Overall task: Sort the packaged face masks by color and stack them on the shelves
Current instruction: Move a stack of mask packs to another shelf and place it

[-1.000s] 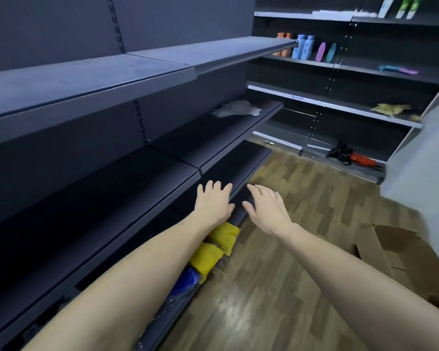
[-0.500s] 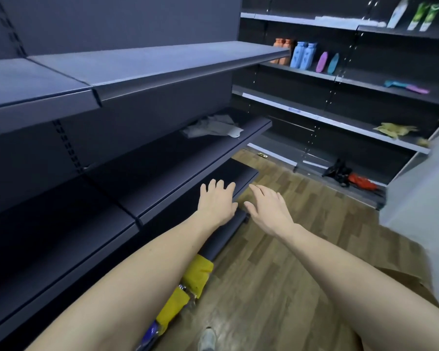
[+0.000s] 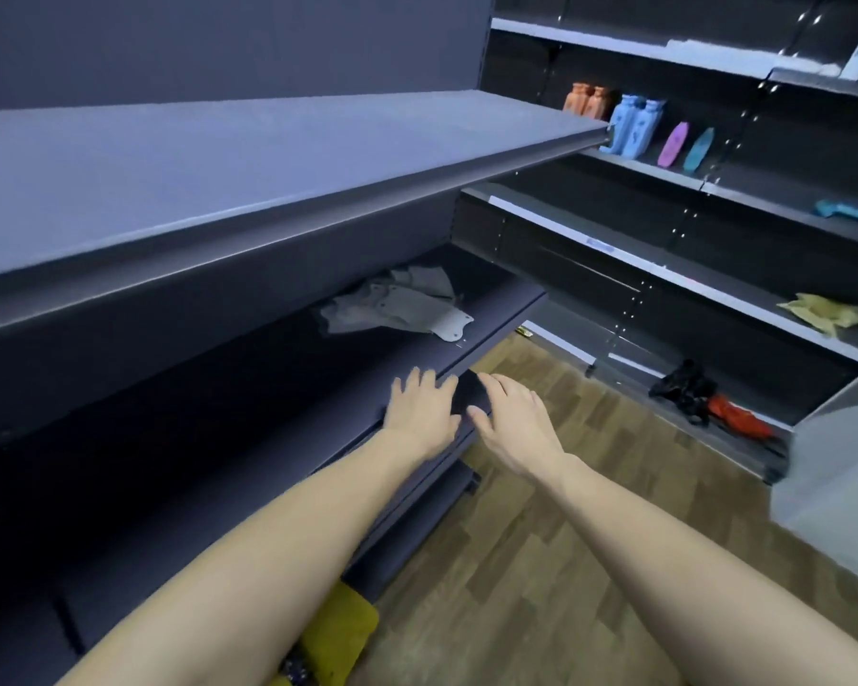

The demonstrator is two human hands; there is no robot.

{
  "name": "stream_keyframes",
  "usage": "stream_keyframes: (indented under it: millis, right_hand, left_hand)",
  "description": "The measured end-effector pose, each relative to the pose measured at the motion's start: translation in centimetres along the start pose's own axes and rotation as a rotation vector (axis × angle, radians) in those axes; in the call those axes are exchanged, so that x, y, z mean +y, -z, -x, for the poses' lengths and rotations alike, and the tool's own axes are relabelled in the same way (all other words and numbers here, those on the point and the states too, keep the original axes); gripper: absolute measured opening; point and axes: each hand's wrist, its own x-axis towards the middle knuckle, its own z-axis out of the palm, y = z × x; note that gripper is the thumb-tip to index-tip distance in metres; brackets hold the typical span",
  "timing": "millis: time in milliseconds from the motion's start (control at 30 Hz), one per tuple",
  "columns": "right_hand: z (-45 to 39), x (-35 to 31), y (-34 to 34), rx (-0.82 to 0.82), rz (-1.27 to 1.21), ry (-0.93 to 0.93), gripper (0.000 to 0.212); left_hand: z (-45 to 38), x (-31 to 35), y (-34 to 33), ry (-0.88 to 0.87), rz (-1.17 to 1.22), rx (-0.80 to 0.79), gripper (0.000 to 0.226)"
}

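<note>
Yellow packaged masks (image 3: pixel 340 631) sit down low on the bottom shelf, mostly hidden under the left forearm, with something dark and patterned right next to them that I can't make out. A loose heap of pale grey-white mask packs (image 3: pixel 397 309) lies on the middle shelf (image 3: pixel 248 388), toward its far end and near the front edge.

Both hands are stretched out, palms down and holding nothing. The left hand (image 3: pixel 424 406) has its fingers straight and spread, right at the front lip of that middle shelf. The right hand (image 3: pixel 513 418) is just beside it, fingers relaxed, out over the wooden floor (image 3: pixel 541 561).

The top shelf (image 3: pixel 219 160) shows as a flat grey surface. On the far shelving there are orange bottles (image 3: pixel 588 99), blue bottles (image 3: pixel 632 126), a purple and a teal pack, something crumpled and yellow (image 3: pixel 825 311), and black and red stuff (image 3: pixel 709 398) on the lowest level.
</note>
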Motion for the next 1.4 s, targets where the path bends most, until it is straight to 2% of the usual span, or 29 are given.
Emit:
stream_keyframes:
  millis: [300,500,633,767,833,933,1000,1100,1233,1333,1400]
  right_hand:
    - [-12.2,3.8,-2.3,-0.090,0.009,0.264,0.059]
    - [-19.5,6.6,-2.6,-0.144,0.044,0.471,0.060]
    - [-22.5,5.6,-3.6,-0.157,0.028,0.531,0.061]
    - [-25.3,3.7,-5.4,-0.203,0.046,0.570,0.084]
    - [-25.7,3.2,-6.6,-0.197,0.004,0.573,0.077]
    - [-25.9,3.3,-8.0,-0.132,-0.131,0.674,0.047]
    - [-26.0,3.4,-8.0,-0.131,-0.204,0.745,0.037]
    - [-26.0,3.5,-7.8,-0.117,-0.296,0.783,0.033]
    - [-25.3,4.2,-8.2,-0.041,-0.420,0.743,0.030]
    - [-25.9,4.3,-8.5,0.031,-0.406,0.660,0.025]
    - [-26.1,4.1,-8.8,0.039,-0.374,0.637,0.031]
  left_hand:
    - [-10.1,-1.2,-2.8,0.279,0.065,-0.040,0.065]
    - [-14.1,-0.2,-4.2,0.460,0.073,0.055,0.064]
    - [-14.8,-0.9,-5.0,0.528,0.098,0.090,0.060]
    - [-15.8,-3.5,-5.2,0.536,0.043,0.163,0.056]
    - [-15.9,-4.5,-6.0,0.556,0.105,0.216,0.060]
    - [-16.2,-5.0,-6.9,0.560,0.113,0.278,0.066]
    - [-16.2,-4.9,-6.9,0.549,0.095,0.319,0.066]
    - [-16.0,-4.8,-6.7,0.551,0.068,0.356,0.060]
    - [-15.8,-4.6,-6.4,0.578,0.081,0.395,0.050]
    - [-15.7,-4.3,-6.1,0.627,0.099,0.376,0.053]
    - [-15.5,-4.1,-6.2,0.647,0.096,0.370,0.052]
